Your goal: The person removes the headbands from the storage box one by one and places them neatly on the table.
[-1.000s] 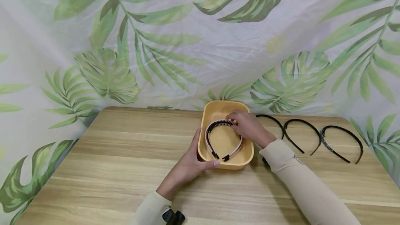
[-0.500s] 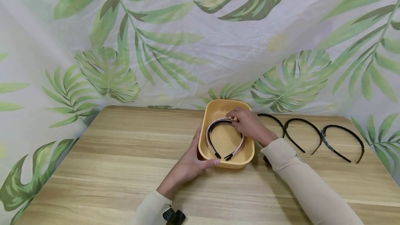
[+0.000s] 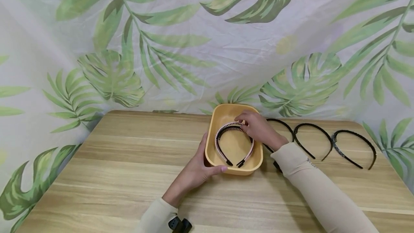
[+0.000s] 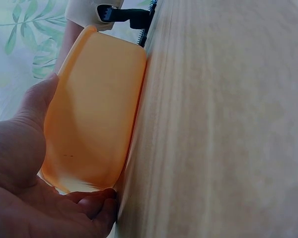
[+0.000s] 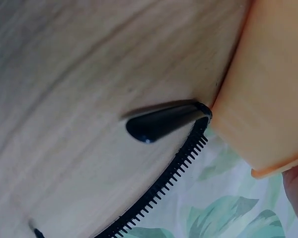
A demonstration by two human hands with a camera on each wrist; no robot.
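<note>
A yellow-orange plastic box [image 3: 234, 146] stands on the table in the head view. My left hand [image 3: 194, 172] grips its left front corner, thumb on the front rim and fingers along the left wall. In the left wrist view, that hand [image 4: 35, 168] reaches round the box's end [image 4: 97, 109]. Inside the box lie nested hair bands, a pink one [image 3: 219, 152] and a black toothed one [image 3: 230, 128], their ends towards the front. My right hand [image 3: 258, 128] reaches over the right rim and pinches the hair bands at their upper right; its fingertips partly cover them.
Right of the box lie three more hair bands in a row: a black one [image 3: 284, 123], partly behind the right hand, another black one [image 3: 312, 125], and a dark patterned one [image 3: 354, 132]. A leaf-print cloth [image 3: 181, 64] hangs behind the wooden table [image 3: 129, 175].
The hair bands in the box have shifted slightly right, their front ends most clearly, with the right hand on them. The left hand keeps its hold on the box.
</note>
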